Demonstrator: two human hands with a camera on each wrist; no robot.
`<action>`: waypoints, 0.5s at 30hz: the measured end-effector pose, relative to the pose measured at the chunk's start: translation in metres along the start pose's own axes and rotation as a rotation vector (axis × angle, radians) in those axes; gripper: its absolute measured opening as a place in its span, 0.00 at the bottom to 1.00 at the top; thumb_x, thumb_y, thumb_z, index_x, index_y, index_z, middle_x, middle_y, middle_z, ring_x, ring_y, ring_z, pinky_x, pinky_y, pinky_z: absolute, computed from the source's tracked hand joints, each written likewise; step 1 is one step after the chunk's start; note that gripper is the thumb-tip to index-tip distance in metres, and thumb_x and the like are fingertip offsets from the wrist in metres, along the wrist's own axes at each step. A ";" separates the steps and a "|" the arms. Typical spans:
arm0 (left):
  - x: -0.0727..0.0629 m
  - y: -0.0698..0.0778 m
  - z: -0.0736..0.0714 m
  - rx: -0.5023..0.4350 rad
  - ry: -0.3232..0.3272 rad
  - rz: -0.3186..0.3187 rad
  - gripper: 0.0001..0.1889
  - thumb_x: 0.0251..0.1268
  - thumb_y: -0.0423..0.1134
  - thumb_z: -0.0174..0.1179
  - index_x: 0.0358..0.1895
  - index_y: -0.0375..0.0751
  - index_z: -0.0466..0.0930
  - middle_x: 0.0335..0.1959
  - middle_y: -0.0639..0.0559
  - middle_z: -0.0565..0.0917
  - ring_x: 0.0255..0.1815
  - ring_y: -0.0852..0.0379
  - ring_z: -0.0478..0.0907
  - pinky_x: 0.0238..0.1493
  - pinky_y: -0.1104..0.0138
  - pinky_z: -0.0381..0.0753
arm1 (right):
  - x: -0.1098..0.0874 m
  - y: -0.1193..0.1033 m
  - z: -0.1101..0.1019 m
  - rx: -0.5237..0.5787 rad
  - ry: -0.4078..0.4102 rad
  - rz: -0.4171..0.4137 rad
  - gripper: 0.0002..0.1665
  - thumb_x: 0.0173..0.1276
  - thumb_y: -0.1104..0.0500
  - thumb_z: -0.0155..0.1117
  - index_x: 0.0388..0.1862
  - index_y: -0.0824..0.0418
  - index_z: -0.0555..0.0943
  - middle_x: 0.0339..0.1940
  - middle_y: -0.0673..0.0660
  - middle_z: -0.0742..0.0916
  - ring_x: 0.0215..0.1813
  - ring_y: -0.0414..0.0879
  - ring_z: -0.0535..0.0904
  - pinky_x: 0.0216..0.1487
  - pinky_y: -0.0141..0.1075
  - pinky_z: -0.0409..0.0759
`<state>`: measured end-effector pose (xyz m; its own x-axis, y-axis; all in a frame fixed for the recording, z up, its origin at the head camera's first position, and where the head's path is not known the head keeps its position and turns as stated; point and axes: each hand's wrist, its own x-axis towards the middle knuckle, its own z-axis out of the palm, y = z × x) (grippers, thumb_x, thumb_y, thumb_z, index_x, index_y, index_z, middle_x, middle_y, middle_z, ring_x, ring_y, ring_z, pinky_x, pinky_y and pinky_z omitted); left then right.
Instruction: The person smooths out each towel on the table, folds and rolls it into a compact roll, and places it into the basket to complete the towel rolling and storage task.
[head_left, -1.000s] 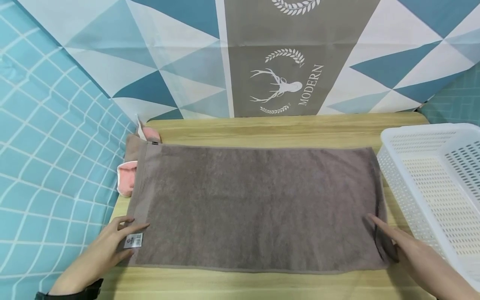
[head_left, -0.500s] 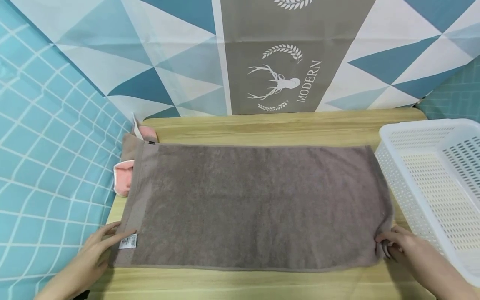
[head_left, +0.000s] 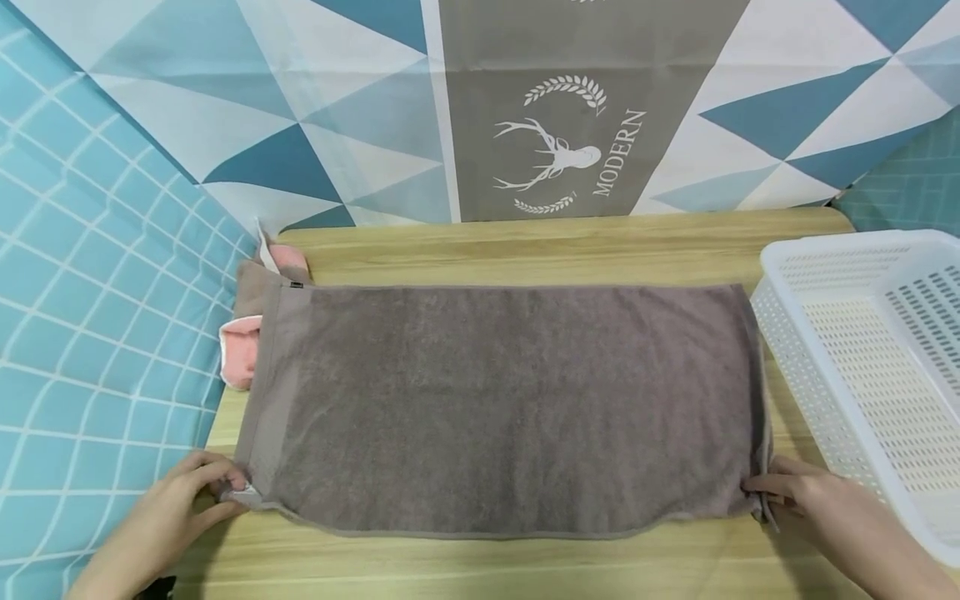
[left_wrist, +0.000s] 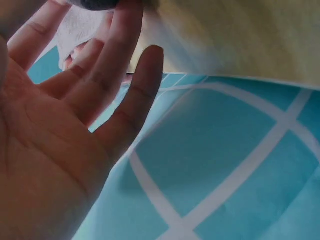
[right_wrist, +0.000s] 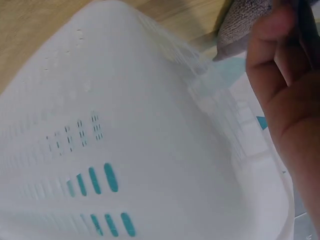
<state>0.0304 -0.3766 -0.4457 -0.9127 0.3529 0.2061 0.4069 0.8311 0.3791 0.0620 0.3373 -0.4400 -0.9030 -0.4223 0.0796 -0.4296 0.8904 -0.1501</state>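
A grey-brown towel (head_left: 510, 400) lies spread lengthwise across the wooden table, its front edge bowed toward me between the two lifted corners. My left hand (head_left: 172, 508) pinches the near left corner, where the white label is partly covered by the fingers. At the near right corner, my right hand (head_left: 832, 508) pinches the cloth, and a small tip of it pokes out below the fingers. In the left wrist view the left hand (left_wrist: 75, 115) shows its palm, with the grip mostly cut off at the top. The right hand (right_wrist: 290, 80) holds dark cloth in the right wrist view.
A white perforated basket (head_left: 810, 358) stands right of the towel, close to the right hand. Pink and brown folded cloths (head_left: 240, 354) lie at the left edge by the blue checked curtain (head_left: 97, 333). A patterned sheet (head_left: 555, 108) hangs behind the wooden table (head_left: 480, 571).
The left hand has gone from resting by the label to pinching the near left corner and raising it. The right hand has taken hold of the near right corner.
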 end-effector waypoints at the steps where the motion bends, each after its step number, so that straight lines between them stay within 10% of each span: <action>1: 0.001 0.002 -0.003 0.021 -0.010 -0.017 0.26 0.27 0.28 0.79 0.29 0.61 0.79 0.36 0.65 0.78 0.31 0.76 0.71 0.31 0.82 0.69 | 0.000 -0.002 -0.003 -0.012 0.004 0.008 0.23 0.34 0.67 0.80 0.35 0.52 0.89 0.29 0.38 0.82 0.27 0.30 0.77 0.24 0.32 0.79; 4: 0.005 0.010 -0.015 0.092 -0.016 -0.074 0.23 0.35 0.30 0.79 0.31 0.62 0.80 0.34 0.64 0.83 0.31 0.75 0.75 0.30 0.82 0.70 | 0.001 -0.009 -0.016 -0.065 0.083 0.066 0.09 0.56 0.57 0.72 0.37 0.55 0.89 0.29 0.46 0.88 0.27 0.44 0.84 0.23 0.40 0.81; 7: 0.011 0.017 -0.026 0.178 0.046 -0.098 0.20 0.38 0.29 0.78 0.34 0.57 0.84 0.35 0.57 0.86 0.31 0.69 0.79 0.30 0.82 0.72 | 0.007 -0.016 -0.030 -0.126 0.261 0.112 0.31 0.76 0.38 0.48 0.34 0.59 0.87 0.25 0.52 0.87 0.21 0.47 0.80 0.17 0.38 0.76; 10: 0.018 0.024 -0.036 0.208 0.124 -0.109 0.19 0.40 0.25 0.76 0.38 0.47 0.85 0.34 0.50 0.86 0.28 0.62 0.80 0.27 0.82 0.71 | 0.016 -0.017 -0.042 -0.184 0.436 0.136 0.47 0.79 0.33 0.29 0.27 0.66 0.84 0.19 0.55 0.80 0.16 0.47 0.72 0.13 0.35 0.66; 15: 0.032 0.025 -0.050 0.210 0.179 -0.162 0.11 0.53 0.26 0.71 0.40 0.38 0.83 0.24 0.45 0.85 0.17 0.61 0.76 0.17 0.78 0.67 | 0.025 -0.003 -0.054 -0.206 0.557 0.163 0.41 0.72 0.42 0.36 0.20 0.75 0.78 0.16 0.64 0.75 0.12 0.52 0.67 0.11 0.33 0.60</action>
<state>0.0137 -0.3658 -0.3844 -0.9362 0.1431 0.3210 0.2233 0.9475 0.2289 0.0410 0.3330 -0.3839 -0.7932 -0.1755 0.5831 -0.2259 0.9740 -0.0141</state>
